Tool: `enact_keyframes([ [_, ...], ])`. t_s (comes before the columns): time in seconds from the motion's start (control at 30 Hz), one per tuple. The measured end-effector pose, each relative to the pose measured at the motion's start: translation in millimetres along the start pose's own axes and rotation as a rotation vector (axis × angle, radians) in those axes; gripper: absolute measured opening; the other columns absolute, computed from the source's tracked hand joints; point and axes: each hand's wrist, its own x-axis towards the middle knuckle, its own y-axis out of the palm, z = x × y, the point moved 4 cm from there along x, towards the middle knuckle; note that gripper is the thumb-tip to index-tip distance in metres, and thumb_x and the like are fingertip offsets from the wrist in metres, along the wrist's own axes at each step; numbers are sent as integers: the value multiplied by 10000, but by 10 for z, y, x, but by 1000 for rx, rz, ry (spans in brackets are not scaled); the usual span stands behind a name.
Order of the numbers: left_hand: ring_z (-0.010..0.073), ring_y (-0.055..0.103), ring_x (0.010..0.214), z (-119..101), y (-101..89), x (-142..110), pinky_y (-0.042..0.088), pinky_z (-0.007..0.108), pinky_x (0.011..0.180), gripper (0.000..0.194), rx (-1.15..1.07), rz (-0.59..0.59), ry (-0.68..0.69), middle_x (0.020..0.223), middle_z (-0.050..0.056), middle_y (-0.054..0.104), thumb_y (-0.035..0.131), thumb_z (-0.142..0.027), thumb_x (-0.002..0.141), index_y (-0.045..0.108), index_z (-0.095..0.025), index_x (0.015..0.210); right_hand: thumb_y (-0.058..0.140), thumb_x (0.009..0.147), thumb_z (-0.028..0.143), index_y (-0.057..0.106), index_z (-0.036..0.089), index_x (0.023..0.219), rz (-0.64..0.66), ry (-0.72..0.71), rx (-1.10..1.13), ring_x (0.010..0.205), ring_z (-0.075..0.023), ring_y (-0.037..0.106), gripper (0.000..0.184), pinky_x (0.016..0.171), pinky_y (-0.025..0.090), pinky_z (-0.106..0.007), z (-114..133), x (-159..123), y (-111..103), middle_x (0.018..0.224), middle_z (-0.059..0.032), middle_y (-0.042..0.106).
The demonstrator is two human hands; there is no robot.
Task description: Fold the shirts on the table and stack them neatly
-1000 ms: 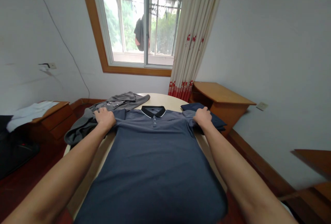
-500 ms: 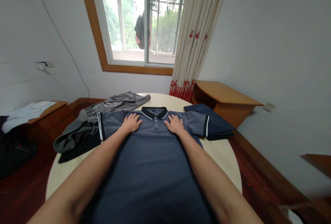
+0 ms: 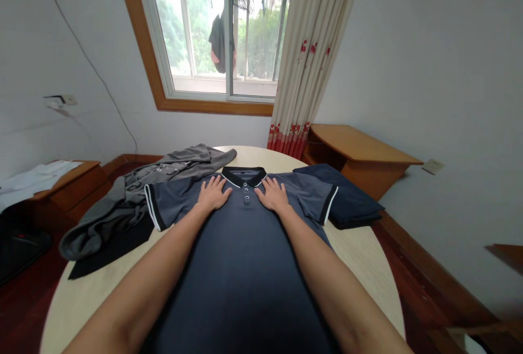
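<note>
A dark blue-grey polo shirt [image 3: 245, 256] lies spread face up on the round table, its collar at the far end and its short sleeves out to both sides. The black collar [image 3: 244, 176] has a white edge line, with a buttoned placket below it. My left hand [image 3: 214, 193] rests flat on the shirt just left of the collar, fingers spread. On the other side of the placket, my right hand [image 3: 273, 193] lies flat with its fingers apart. Neither hand grips the cloth. The shirt's lower end runs out of view between my forearms.
A crumpled grey garment [image 3: 122, 196] lies on the table's left side over a black cloth [image 3: 110, 253]. Folded dark navy clothes [image 3: 347, 196] are at the right of the pale round table [image 3: 376, 278]. Beyond stand a wooden desk [image 3: 363, 144], a curtain [image 3: 310, 60] and a window.
Both hands have slid slightly inward toward the collar, still flat on the shirt. The view has moved a little closer to the table.
</note>
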Motion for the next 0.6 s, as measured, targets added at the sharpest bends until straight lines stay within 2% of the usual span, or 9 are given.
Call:
enact_keyframes([
  [0.13, 320, 180, 1530, 117, -44, 16, 182, 541, 1211, 705, 9, -20, -159, 1659, 117, 205, 240, -560, 989, 353, -168, 1564, 270, 1015, 529, 324, 121, 1568, -12, 159, -34, 1532, -314, 159, 690, 1226, 114, -518, -163, -4, -69, 1658, -108, 224],
  [0.2, 322, 184, 1529, 6, -32, -24, 177, 541, 1212, 674, 2, -34, -110, 1659, 113, 214, 240, -519, 997, 358, -170, 1561, 271, 1023, 480, 342, 102, 1556, -20, 138, -42, 1530, -308, 172, 658, 1224, 105, -531, -79, -35, -78, 1650, -125, 242],
  [0.33, 284, 181, 1535, -209, 37, -192, 157, 528, 1223, 673, -17, -37, 34, 1654, 96, 239, 230, -527, 999, 353, -179, 1562, 278, 1018, 510, 343, 143, 1558, -5, -39, 9, 1534, -255, 169, 657, 1231, 98, -511, 136, -157, -23, 1650, -98, 250],
  [0.4, 284, 171, 1537, -169, 39, -266, 148, 538, 1223, 681, -2, -10, 2, 1655, 108, 228, 233, -521, 998, 346, -159, 1563, 271, 1018, 508, 328, 137, 1564, 4, -11, 22, 1534, -255, 169, 663, 1230, 108, -510, 92, -226, -13, 1654, -96, 237],
  [0.5, 322, 177, 1531, -144, -9, -333, 157, 566, 1212, 674, 13, -4, -96, 1649, 149, 227, 244, -481, 998, 353, -117, 1555, 252, 1026, 440, 329, 91, 1557, -26, 110, 6, 1533, -279, 166, 640, 1225, 102, -526, 23, -317, -36, 1650, -131, 238],
  [0.6, 332, 215, 1520, -401, -13, -404, 178, 563, 1208, 674, -37, -37, -55, 1634, 168, 264, 244, -470, 996, 359, -105, 1551, 249, 1027, 433, 331, 89, 1554, -31, 60, 39, 1530, -278, 180, 635, 1226, 103, -525, 238, -423, -4, 1643, -139, 256],
])
